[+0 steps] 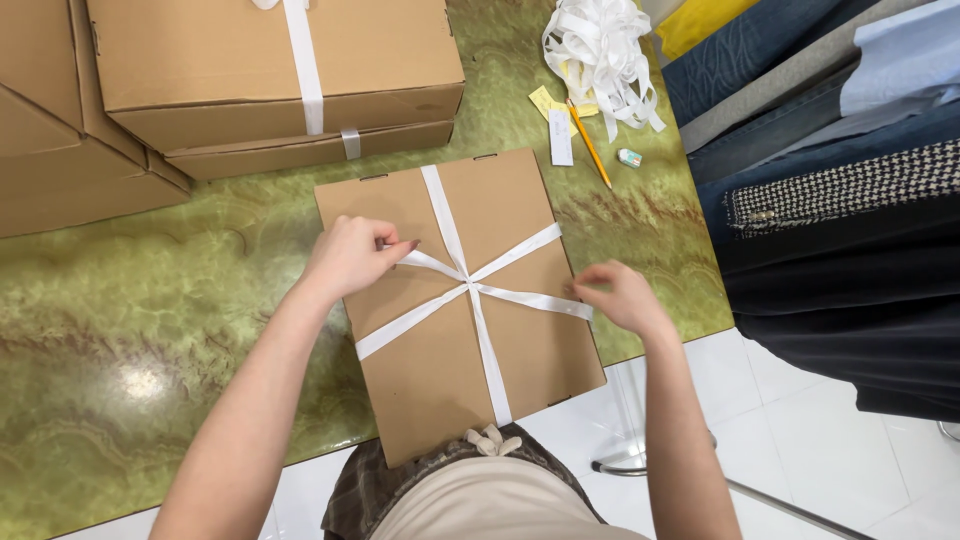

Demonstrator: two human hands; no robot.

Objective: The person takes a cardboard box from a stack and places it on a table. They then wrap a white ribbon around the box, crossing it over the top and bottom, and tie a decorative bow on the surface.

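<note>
A flat brown cardboard box (430, 370) lies on the green marbled table (150, 310), its near end over the table's front edge. A white ribbon (452, 235) crosses it lengthwise and sideways, meeting at the middle. My left hand (350, 255) pinches one ribbon end at the box's left side. At the right edge of the box, my right hand (620, 295) pinches the other end. Both ends are pulled outward from the crossing.
Bigger cardboard boxes (200, 60), two of them tied with white ribbon, are stacked at the back left. A heap of white ribbon (600, 50), a yellow pencil (590, 145), paper slips and a small eraser lie at the back right. Folded clothes (830, 150) sit to the right.
</note>
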